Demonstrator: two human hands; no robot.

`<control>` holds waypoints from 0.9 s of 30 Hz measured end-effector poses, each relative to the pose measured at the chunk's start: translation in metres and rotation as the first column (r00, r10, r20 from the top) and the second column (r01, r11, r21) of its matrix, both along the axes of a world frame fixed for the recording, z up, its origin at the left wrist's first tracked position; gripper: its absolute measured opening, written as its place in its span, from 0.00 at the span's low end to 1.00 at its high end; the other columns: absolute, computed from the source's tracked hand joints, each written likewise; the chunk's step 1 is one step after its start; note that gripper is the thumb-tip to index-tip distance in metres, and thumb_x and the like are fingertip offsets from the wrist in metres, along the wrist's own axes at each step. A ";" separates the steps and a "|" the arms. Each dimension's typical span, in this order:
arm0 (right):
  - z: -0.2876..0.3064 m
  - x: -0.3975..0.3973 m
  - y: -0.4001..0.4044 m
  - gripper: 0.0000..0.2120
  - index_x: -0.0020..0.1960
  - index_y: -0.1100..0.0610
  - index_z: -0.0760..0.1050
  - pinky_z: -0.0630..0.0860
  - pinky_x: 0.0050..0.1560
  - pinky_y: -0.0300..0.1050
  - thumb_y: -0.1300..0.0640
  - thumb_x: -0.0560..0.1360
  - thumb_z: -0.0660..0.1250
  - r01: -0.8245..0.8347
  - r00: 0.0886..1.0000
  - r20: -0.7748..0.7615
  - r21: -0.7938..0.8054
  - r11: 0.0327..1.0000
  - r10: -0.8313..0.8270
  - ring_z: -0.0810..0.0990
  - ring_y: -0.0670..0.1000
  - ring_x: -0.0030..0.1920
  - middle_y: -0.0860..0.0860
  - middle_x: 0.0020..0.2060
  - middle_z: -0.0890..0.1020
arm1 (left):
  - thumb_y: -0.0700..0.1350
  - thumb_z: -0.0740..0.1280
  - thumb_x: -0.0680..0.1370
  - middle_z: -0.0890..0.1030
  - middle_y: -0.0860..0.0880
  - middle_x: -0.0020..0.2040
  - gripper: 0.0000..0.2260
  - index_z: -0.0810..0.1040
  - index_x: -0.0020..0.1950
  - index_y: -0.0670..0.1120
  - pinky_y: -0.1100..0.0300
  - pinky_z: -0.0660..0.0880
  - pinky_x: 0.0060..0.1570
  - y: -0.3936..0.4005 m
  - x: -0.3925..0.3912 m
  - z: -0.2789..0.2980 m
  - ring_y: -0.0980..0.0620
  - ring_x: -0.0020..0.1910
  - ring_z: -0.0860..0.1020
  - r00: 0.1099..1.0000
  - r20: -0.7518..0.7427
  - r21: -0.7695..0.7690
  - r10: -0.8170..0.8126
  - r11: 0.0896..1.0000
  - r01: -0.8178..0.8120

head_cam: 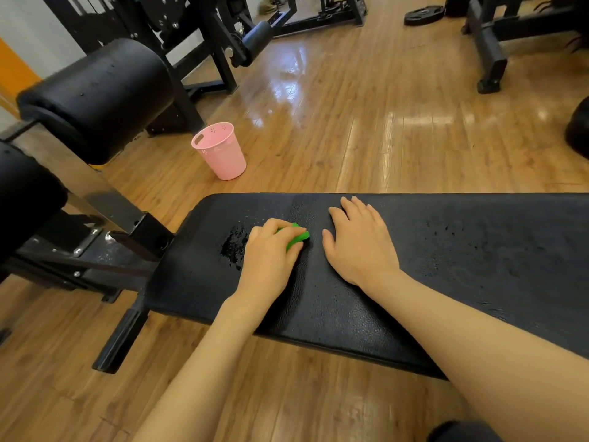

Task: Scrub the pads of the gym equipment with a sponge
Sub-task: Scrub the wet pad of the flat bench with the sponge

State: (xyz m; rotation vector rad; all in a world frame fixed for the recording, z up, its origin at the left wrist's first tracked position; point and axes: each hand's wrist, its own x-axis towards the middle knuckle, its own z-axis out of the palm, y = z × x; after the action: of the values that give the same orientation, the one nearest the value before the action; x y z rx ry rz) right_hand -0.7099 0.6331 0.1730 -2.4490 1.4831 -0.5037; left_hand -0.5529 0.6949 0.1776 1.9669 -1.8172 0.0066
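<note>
Left hand (pixel 271 253) clenched round the green sponge (pixel 298 238) near the left end of the black bench pad (pixel 478 250), right hand (pixel 360 240) flat with fingers released bracing beside it; suggest firm overlapping strokes through the wet patch (pixel 234 247), working rightward along the pad.

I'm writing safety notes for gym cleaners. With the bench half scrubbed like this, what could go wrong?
1. The right hand rests flat on the wet pad; it might slip if leaned on.
2. The left hand grips the sponge near the pad's end; water pooled there may drip onto the wooden floor, which already looks glossy.
</note>
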 end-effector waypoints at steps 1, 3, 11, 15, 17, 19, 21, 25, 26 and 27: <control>0.000 0.000 0.000 0.24 0.73 0.57 0.63 0.49 0.75 0.51 0.48 0.81 0.54 0.000 1.000 0.000 0.000 1.000 0.000 0.54 0.55 0.76 0.56 0.75 0.61 | 0.43 0.69 0.77 0.78 0.50 0.54 0.10 0.82 0.58 0.49 0.60 0.62 0.53 -0.005 -0.001 0.001 0.44 0.51 0.73 1.000 -0.019 0.002 0.015 1.000 -0.015; 0.001 0.000 0.000 0.24 0.73 0.57 0.63 0.49 0.76 0.51 0.48 0.81 0.54 0.001 1.000 0.007 0.003 1.000 -0.001 0.54 0.56 0.76 0.57 0.75 0.61 | 0.43 0.68 0.78 0.77 0.49 0.54 0.10 0.82 0.58 0.49 0.56 0.65 0.55 -0.024 -0.004 0.003 0.44 0.52 0.72 0.998 -0.030 -0.001 0.050 0.999 -0.050; 0.002 0.000 0.000 0.24 0.73 0.57 0.63 0.49 0.76 0.50 0.48 0.80 0.54 -0.003 1.000 0.003 0.002 1.000 0.002 0.54 0.55 0.76 0.56 0.75 0.61 | 0.45 0.64 0.80 0.76 0.47 0.58 0.11 0.80 0.61 0.50 0.53 0.65 0.58 -0.088 0.000 0.005 0.41 0.57 0.70 0.981 -0.062 0.058 0.184 0.982 -0.181; 0.002 0.000 0.000 0.24 0.72 0.57 0.64 0.49 0.76 0.51 0.48 0.80 0.55 -0.003 1.000 0.010 0.006 1.000 0.003 0.54 0.55 0.76 0.56 0.75 0.62 | 0.44 0.66 0.79 0.76 0.49 0.56 0.11 0.80 0.60 0.49 0.56 0.65 0.56 -0.057 0.001 0.003 0.43 0.54 0.70 0.992 -0.073 0.028 0.103 0.994 -0.102; 0.002 0.000 0.000 0.24 0.73 0.57 0.64 0.49 0.76 0.51 0.48 0.80 0.55 -0.002 1.000 0.012 0.008 1.000 0.002 0.54 0.55 0.76 0.56 0.75 0.62 | 0.43 0.67 0.78 0.76 0.50 0.56 0.11 0.81 0.60 0.49 0.57 0.64 0.55 -0.035 0.005 -0.001 0.43 0.54 0.72 0.996 -0.066 -0.003 0.064 0.998 -0.065; 0.002 0.000 0.000 0.25 0.74 0.58 0.63 0.49 0.76 0.51 0.48 0.80 0.55 0.001 1.000 0.010 0.008 1.000 -0.001 0.55 0.55 0.76 0.57 0.75 0.62 | 0.43 0.68 0.77 0.77 0.50 0.56 0.11 0.81 0.60 0.49 0.57 0.65 0.56 -0.013 0.007 -0.004 0.45 0.54 0.73 0.997 -0.058 -0.025 0.052 0.998 -0.053; 0.002 0.001 0.001 0.26 0.75 0.59 0.62 0.50 0.76 0.52 0.48 0.80 0.55 0.007 1.000 0.007 0.005 1.000 -0.007 0.55 0.55 0.76 0.57 0.75 0.62 | 0.44 0.69 0.77 0.77 0.50 0.57 0.12 0.81 0.60 0.50 0.56 0.66 0.57 -0.001 0.008 -0.006 0.47 0.53 0.71 0.997 -0.055 -0.032 0.061 0.998 -0.062; 0.002 0.001 0.000 0.27 0.76 0.57 0.60 0.48 0.76 0.52 0.46 0.81 0.53 0.000 1.000 -0.003 0.007 1.000 0.000 0.53 0.55 0.77 0.57 0.76 0.60 | 0.43 0.69 0.77 0.77 0.50 0.53 0.10 0.82 0.58 0.50 0.57 0.64 0.55 -0.020 0.013 -0.006 0.45 0.52 0.73 0.996 -0.061 -0.048 0.069 0.996 -0.072; 0.002 0.001 0.000 0.27 0.76 0.57 0.60 0.48 0.76 0.51 0.45 0.81 0.52 -0.003 1.000 -0.009 0.008 1.000 0.003 0.53 0.55 0.77 0.56 0.76 0.60 | 0.43 0.68 0.77 0.77 0.49 0.53 0.10 0.82 0.58 0.50 0.57 0.64 0.54 -0.033 0.015 -0.005 0.44 0.53 0.73 0.995 -0.061 -0.037 0.085 0.995 -0.087; 0.002 0.001 0.000 0.27 0.76 0.56 0.60 0.47 0.76 0.51 0.43 0.81 0.52 -0.004 1.000 -0.012 0.006 1.000 0.004 0.53 0.55 0.77 0.56 0.76 0.60 | 0.44 0.68 0.78 0.77 0.49 0.53 0.10 0.82 0.58 0.50 0.56 0.65 0.55 -0.048 0.017 -0.003 0.43 0.54 0.73 0.992 -0.064 -0.025 0.111 0.993 -0.113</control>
State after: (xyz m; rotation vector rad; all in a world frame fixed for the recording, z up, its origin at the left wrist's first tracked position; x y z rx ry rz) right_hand -0.7088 0.6326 0.1753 -2.4546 1.4815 -0.4831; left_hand -0.5363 0.6465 0.1744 2.0240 -1.6562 0.0059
